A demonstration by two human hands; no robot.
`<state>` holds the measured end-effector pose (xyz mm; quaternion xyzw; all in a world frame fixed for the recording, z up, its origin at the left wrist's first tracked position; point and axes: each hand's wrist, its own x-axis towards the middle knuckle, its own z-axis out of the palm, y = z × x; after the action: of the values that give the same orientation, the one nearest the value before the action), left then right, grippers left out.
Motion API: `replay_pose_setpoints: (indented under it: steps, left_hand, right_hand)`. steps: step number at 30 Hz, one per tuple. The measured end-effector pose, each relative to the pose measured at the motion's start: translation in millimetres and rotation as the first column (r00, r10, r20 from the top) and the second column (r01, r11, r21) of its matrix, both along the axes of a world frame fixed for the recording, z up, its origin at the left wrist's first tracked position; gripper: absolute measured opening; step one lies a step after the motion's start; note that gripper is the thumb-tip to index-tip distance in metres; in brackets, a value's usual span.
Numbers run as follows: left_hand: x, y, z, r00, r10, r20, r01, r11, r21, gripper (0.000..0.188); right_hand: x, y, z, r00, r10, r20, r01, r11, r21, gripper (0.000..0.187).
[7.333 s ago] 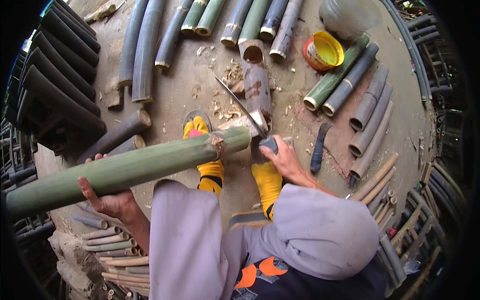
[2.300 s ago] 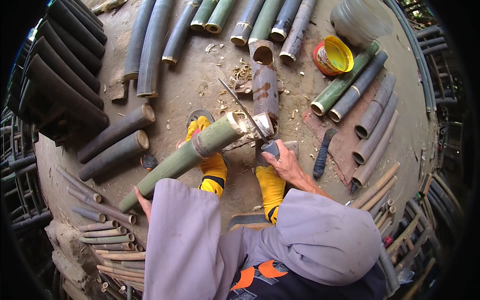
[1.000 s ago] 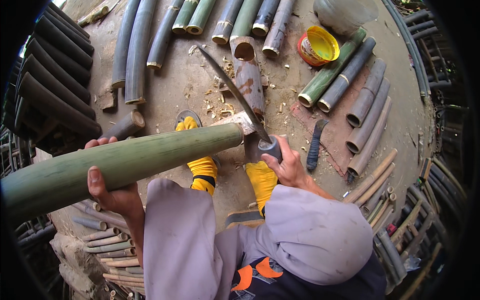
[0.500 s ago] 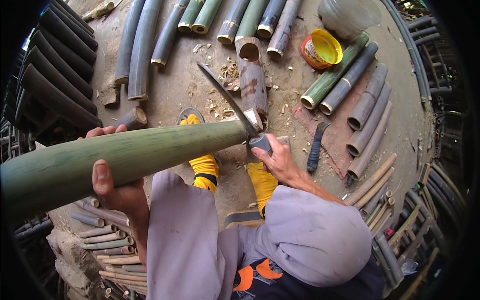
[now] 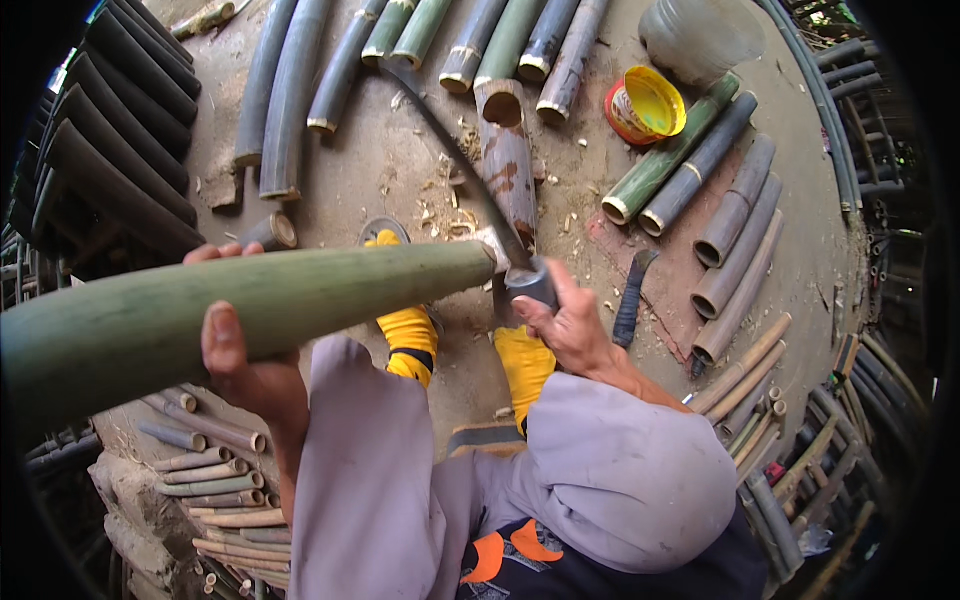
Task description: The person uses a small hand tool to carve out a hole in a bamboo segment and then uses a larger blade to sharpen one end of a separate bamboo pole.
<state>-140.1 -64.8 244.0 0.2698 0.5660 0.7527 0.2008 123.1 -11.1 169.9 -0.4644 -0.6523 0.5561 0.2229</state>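
Note:
My left hand (image 5: 240, 350) grips a thick green bamboo pole (image 5: 230, 310) from below and holds it raised, its cut end pointing right. My right hand (image 5: 565, 325) is closed on the handle of a long curved blade (image 5: 455, 155), which rises up and left from the pole's cut end. The blade's base sits right against that end. Below the pole are my feet in yellow footwear (image 5: 410, 335), and a brownish bamboo block (image 5: 507, 165) lies on the ground just beyond.
Cut bamboo tubes (image 5: 700, 180) lie in rows on the right and along the top. Dark split halves (image 5: 120, 130) are stacked at the left. A yellow bowl (image 5: 645, 105) sits upper right, a dark sheath-like tool (image 5: 632, 300) by my right hand, thin sticks (image 5: 210, 480) lower left.
The pole has lifted closer to the camera and levelled out. The blade has swung up, its tip now farther toward the top left.

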Motion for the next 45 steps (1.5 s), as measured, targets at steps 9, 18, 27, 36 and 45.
replay_pose_setpoints:
  steps: [9,18,27,36,45]
  left_hand:
    - [3.5,3.0,1.9,0.998,-0.067,-0.007,0.067,0.998,-0.003,0.060]
    - [4.8,6.8,13.0,0.999,-0.039,0.007,0.040,0.997,-0.059,0.060]
    - [-32.4,-17.1,-15.2,0.986,-0.165,-0.013,0.164,0.966,0.202,0.067]
    - [-24.7,-6.7,-19.4,0.957,-0.271,-0.105,0.290,0.916,0.278,0.070]
    - [-22.1,0.4,-12.2,0.984,-0.155,-0.092,0.171,0.965,0.198,0.075]
  right_hand:
    - [15.2,1.0,-59.6,0.959,0.114,0.260,-0.060,0.977,-0.207,0.045]
    - [13.4,-3.5,-62.7,0.954,0.116,0.276,-0.112,0.993,-0.030,0.048]
    - [2.2,-4.0,5.7,0.996,-0.015,-0.092,0.039,0.962,0.269,0.050]
    - [4.6,-0.5,-27.8,0.977,0.094,0.193,-0.035,0.956,-0.290,0.048]
    - [21.6,1.1,-82.7,0.944,0.094,0.317,-0.039,0.983,-0.178,0.050]
